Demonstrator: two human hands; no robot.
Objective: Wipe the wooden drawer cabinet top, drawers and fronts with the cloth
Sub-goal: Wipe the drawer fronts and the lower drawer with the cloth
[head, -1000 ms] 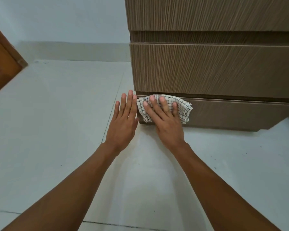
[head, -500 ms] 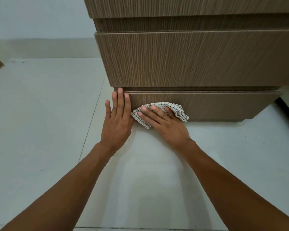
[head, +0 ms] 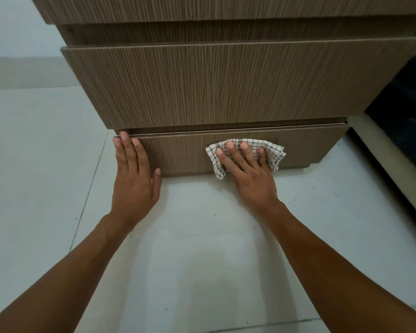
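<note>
Your right hand point(head: 247, 169) presses the checked cloth point(head: 246, 155) flat, fingers spread, against the bottom drawer front point(head: 185, 152) of the wooden cabinet point(head: 214, 85); your left hand point(head: 133, 174) lies open on its left corner.

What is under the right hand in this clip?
The checked cloth lies under the right hand, pressed flat against the bottom drawer front. Its edges show around the fingers; the middle of the cloth and the wood behind it are covered.

We see the checked cloth point(head: 273, 153) bunched flat against the wooden cabinet's point(head: 214, 85) lowest drawer front point(head: 183, 153), right of centre.
</note>
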